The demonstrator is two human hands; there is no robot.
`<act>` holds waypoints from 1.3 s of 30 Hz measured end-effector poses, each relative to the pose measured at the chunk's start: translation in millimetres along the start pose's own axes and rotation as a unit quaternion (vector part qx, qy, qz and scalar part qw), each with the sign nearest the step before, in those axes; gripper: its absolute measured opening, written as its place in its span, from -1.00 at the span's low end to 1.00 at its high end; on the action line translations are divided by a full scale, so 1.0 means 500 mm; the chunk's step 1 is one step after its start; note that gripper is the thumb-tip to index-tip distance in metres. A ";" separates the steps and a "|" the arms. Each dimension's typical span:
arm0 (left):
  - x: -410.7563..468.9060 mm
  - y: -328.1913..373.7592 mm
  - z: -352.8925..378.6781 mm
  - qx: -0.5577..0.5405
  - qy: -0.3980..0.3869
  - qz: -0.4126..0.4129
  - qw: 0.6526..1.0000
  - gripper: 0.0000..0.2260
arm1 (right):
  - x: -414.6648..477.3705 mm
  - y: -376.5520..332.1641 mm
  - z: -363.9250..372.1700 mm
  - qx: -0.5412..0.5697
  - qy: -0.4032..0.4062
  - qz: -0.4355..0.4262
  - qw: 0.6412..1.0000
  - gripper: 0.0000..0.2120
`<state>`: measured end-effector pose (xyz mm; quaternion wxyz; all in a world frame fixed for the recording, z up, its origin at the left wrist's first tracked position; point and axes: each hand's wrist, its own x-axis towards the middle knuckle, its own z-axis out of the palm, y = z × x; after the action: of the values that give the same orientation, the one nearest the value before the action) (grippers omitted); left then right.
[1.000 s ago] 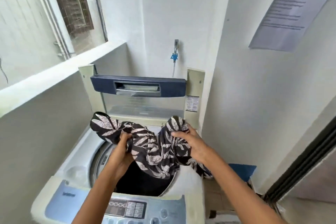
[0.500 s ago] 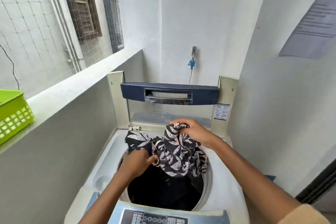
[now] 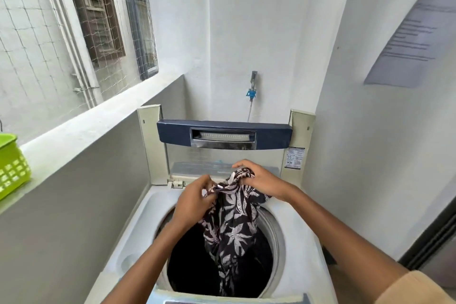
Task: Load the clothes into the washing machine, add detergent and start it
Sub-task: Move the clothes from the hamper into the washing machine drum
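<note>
The cloth point(image 3: 234, 224) hangs from both hands over the washer point(image 3: 298, 237): the left hand point(image 3: 195, 201) pinches a fold, the right hand point(image 3: 261, 180) clutches its bunched top. Its lower end is lost in the dark drum point(image 3: 187, 266); the panel point(image 3: 222, 300) is cut off.

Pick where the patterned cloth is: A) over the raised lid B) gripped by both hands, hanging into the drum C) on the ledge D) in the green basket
B: left hand and right hand both grip the cloth at its top; its tail hangs down into the drum.
</note>
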<state>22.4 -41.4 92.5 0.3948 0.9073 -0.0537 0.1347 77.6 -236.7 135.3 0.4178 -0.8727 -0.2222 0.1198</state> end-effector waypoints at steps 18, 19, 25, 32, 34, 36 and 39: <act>0.059 -0.039 -0.105 0.175 0.065 -0.101 0.977 -0.77 | -0.009 0.029 -0.092 -0.270 0.325 0.062 0.904 -0.82; 0.059 -0.042 -0.107 0.163 0.090 -0.125 0.974 -0.76 | -0.011 0.032 -0.103 -0.260 0.336 0.079 0.902 -0.71; 0.052 -0.039 -0.128 0.001 0.111 -0.160 0.981 -0.76 | -0.050 0.001 -0.191 0.044 0.339 0.110 0.933 -0.60; 0.057 0.067 -0.096 -0.161 0.040 -0.120 0.979 -0.87 | -0.027 -0.080 -0.037 0.062 -0.056 0.004 0.997 -0.60; 0.060 0.082 -0.091 -0.204 0.022 -0.131 0.970 -0.81 | -0.003 -0.075 0.007 0.048 -0.087 -0.013 0.995 -0.35; 0.062 0.099 -0.091 -0.218 0.018 -0.124 0.968 -0.77 | 0.016 -0.055 0.026 0.005 -0.126 0.005 0.992 -0.33; 0.066 0.098 -0.106 -0.203 0.019 -0.112 0.973 -0.80 | 0.019 -0.029 0.025 -0.107 -0.186 0.071 0.974 -0.65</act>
<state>33.3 -35.9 170.9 0.5842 0.8057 0.0297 0.0933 76.7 -215.6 138.8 0.2636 -0.8883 -0.2454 0.2850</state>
